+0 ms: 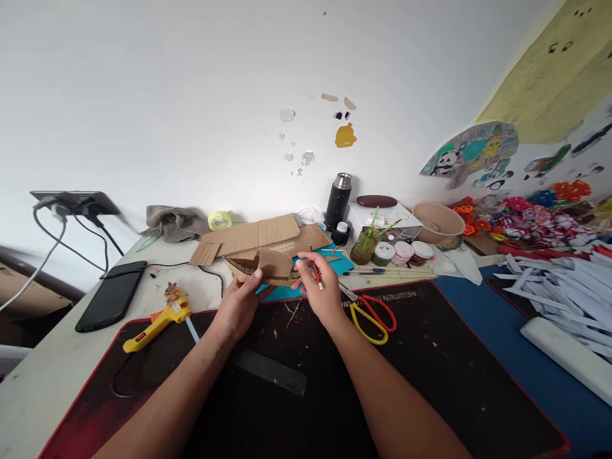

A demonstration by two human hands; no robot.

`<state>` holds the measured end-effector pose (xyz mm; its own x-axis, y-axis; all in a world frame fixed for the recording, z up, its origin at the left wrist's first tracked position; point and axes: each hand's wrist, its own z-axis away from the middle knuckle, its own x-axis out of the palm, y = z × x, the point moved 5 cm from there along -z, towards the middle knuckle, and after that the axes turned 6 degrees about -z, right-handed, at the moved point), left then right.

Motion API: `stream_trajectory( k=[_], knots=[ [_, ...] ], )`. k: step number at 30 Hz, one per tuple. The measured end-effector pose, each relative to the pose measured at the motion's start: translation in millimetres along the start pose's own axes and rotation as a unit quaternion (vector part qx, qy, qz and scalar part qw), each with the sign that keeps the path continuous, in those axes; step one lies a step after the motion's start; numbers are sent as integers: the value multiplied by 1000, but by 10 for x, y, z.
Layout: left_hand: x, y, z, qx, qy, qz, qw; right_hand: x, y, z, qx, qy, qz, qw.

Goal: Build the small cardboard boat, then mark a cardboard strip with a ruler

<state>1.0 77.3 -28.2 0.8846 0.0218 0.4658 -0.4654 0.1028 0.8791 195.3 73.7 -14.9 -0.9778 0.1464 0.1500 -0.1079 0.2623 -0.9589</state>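
My left hand (243,299) grips a folded piece of brown cardboard (276,265) by its left side, thumb on top. At the cardboard's right end is my right hand (315,284), its fingers closed round a red pencil (316,274) that points up and away. Some of the right fingertips are at the cardboard's edge; whether they press on it I cannot tell. Behind the piece lie larger flat cardboard sheets (253,234) over a blue sheet (282,293). Scissors (373,312) with one red and one yellow handle rest just right of my right hand.
A yellow glue gun (160,325) and a black phone (112,296) lie on the left. A dark ruler (270,370) is on the black mat (421,376). At the back stand a black thermos (338,204) and small paint jars (402,253). Paper strips (568,293) are heaped on the right.
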Motion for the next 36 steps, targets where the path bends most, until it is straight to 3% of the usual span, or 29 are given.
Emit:
stream_trajectory(
  k=[7, 36],
  knots=[
    [35, 31, 23, 13, -12, -31, 999, 60, 14, 5, 17, -29, -38, 999],
    [35, 20, 1, 33, -10, -79, 996, 57, 89, -36, 23, -30, -39, 999]
  ],
)
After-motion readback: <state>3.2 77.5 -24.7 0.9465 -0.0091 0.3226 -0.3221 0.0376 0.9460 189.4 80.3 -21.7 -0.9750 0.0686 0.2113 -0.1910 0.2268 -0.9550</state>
